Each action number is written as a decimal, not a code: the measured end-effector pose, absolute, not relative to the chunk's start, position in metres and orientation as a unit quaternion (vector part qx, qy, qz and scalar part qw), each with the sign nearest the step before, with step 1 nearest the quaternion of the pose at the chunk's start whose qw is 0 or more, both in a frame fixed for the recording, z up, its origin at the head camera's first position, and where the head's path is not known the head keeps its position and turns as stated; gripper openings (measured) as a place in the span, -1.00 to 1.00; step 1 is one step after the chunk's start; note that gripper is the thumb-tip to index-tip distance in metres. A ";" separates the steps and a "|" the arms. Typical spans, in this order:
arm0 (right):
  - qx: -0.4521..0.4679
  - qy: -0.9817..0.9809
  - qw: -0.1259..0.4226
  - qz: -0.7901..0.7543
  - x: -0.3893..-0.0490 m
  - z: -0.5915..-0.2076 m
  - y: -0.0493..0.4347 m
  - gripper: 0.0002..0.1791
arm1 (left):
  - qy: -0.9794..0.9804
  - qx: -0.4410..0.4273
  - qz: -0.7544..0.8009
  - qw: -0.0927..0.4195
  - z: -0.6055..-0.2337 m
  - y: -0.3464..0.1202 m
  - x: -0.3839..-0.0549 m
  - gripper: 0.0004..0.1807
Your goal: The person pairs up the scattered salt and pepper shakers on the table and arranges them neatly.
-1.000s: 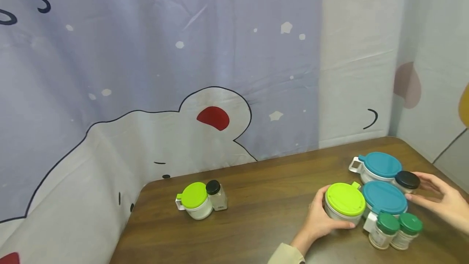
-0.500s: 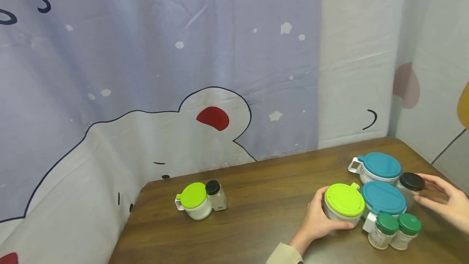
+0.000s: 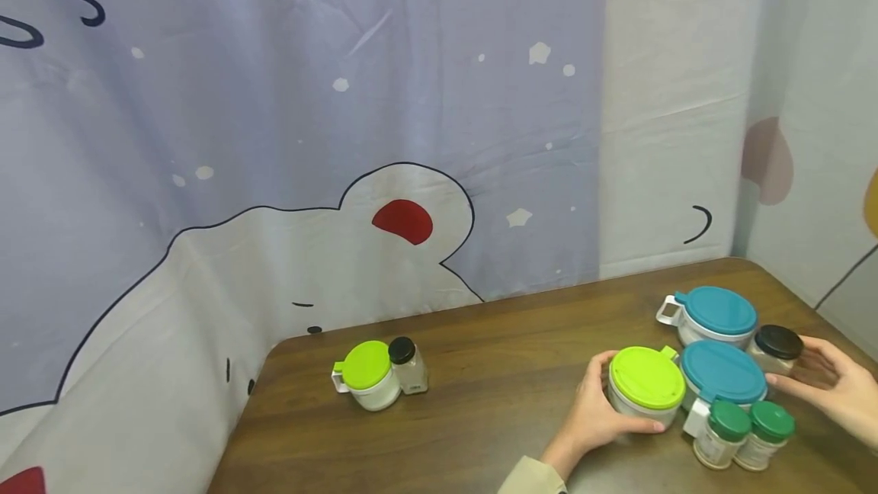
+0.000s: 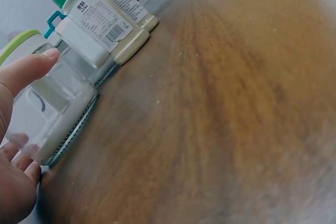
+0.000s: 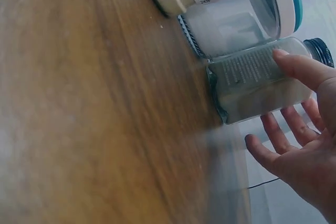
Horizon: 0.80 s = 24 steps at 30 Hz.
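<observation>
In the head view my left hand [image 3: 595, 406] curves round a lime-lidded seasoning jar [image 3: 647, 378], thumb in front. The jar stands upright, close beside a blue-lidded seasoning jar [image 3: 723, 372]. My right hand [image 3: 840, 386] grips a square glass spice bottle with a black lid [image 3: 780, 342] at the blue-lidded jar's right side. Seen from the right wrist, my thumb presses one face of the spice bottle [image 5: 257, 80] and the fingers lie along the other; its base is at the tabletop. Two green-capped spice shakers [image 3: 728, 421] stand in front of the blue-lidded jar.
Behind the group stands another blue-lidded jar [image 3: 720, 311]. Far left on the wooden table [image 3: 480, 402] are a lime-lidded jar [image 3: 366, 366] and a black-lidded spice bottle [image 3: 409, 366] side by side. A printed curtain [image 3: 535, 174] hangs along the back edge.
My right hand has shifted the black-lidded spice bottle slightly to the right, along the blue-lidded jars. My left hand keeps its place on the lime-lidded jar. The head view has turned slightly.
</observation>
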State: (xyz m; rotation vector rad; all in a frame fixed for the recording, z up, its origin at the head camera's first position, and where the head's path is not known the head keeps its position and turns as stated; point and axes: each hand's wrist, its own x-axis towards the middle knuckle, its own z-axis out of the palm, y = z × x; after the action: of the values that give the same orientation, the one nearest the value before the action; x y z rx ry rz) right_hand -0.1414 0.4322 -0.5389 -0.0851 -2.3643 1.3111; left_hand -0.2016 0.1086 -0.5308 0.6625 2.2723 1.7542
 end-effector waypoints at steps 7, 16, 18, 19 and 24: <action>-0.056 -0.848 0.226 0.477 -0.141 -0.531 0.424 -0.29 | 0.749 0.218 0.617 0.105 -0.533 0.110 -0.200 0.01; -0.061 -0.847 0.215 0.481 -0.139 -0.528 0.422 -0.31 | 0.742 0.244 0.618 0.090 -0.534 0.108 -0.204 -0.02; -0.057 -0.842 0.219 0.490 -0.139 -0.528 0.421 -0.32 | 0.737 0.248 0.621 0.092 -0.533 0.107 -0.205 -0.03; -0.055 -0.838 0.222 0.496 -0.139 -0.527 0.421 -0.32 | 0.736 0.251 0.622 0.094 -0.533 0.106 -0.206 -0.03; -0.038 -0.823 0.234 0.517 -0.139 -0.528 0.421 -0.31 | 0.733 0.261 0.620 0.100 -0.531 0.103 -0.207 -0.03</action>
State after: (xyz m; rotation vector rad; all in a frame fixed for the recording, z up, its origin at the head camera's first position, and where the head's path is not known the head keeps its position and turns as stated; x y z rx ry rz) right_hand -0.1387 0.4212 -0.5277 -0.1035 -2.2592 1.4188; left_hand -0.2070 0.1030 -0.5314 0.7726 2.1670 1.8330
